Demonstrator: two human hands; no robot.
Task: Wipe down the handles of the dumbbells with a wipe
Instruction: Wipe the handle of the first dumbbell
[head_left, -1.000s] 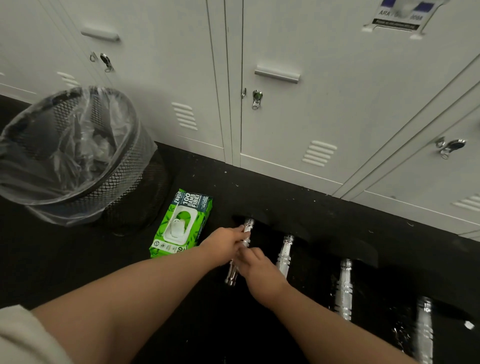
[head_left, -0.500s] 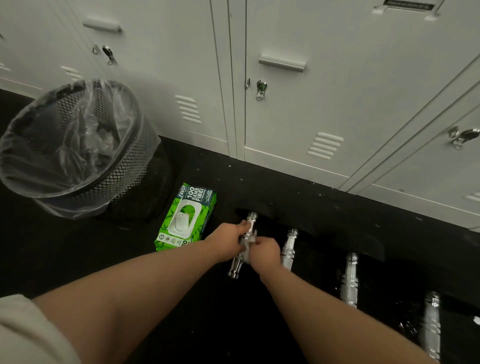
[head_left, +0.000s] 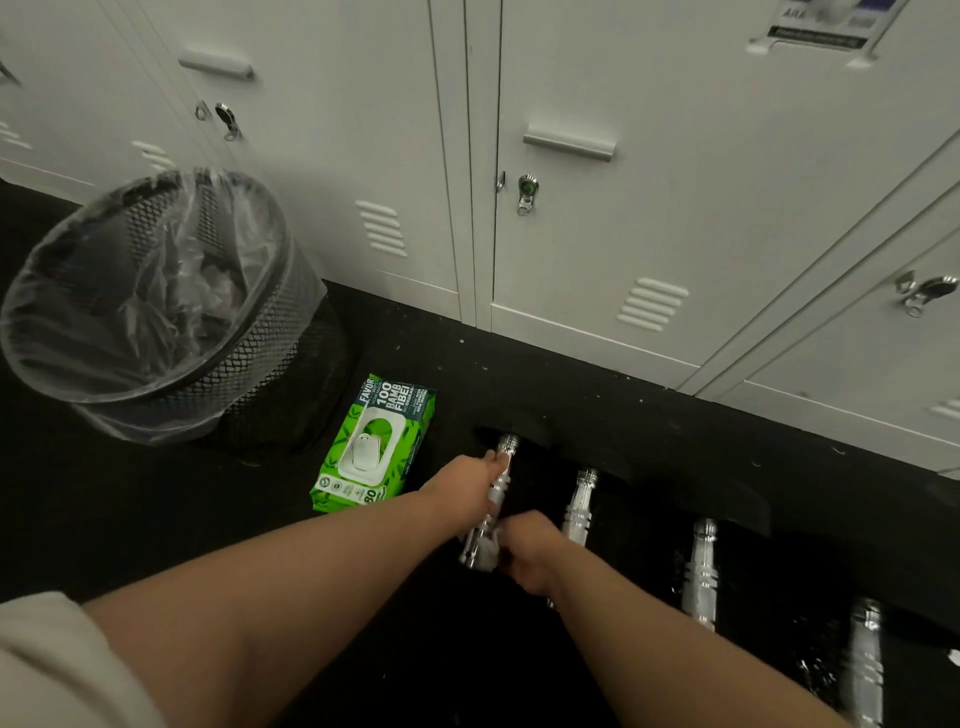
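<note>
White metal lockers (head_left: 597, 234) back a black floor (head_left: 130, 519). At its centre, the left hand (head_left: 465, 480) grasps the far part of the leftmost chrome dumbbell handle (head_left: 500, 486); the right hand (head_left: 530, 551) clenches a white wipe (head_left: 485, 551) against its near end. Three more chrome handles (head_left: 701, 571) lie toward 4 o'clock; a green wipe packet (head_left: 371, 447) lies at 9 o'clock of the hands, a black mesh bin (head_left: 249, 343) at 10.

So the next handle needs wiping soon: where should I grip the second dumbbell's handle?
Probably grip the second handle round its ribbed chrome middle, coming from above. It lies flat on the floor, its far end toward the lockers, with open gaps either side for fingers.
</note>
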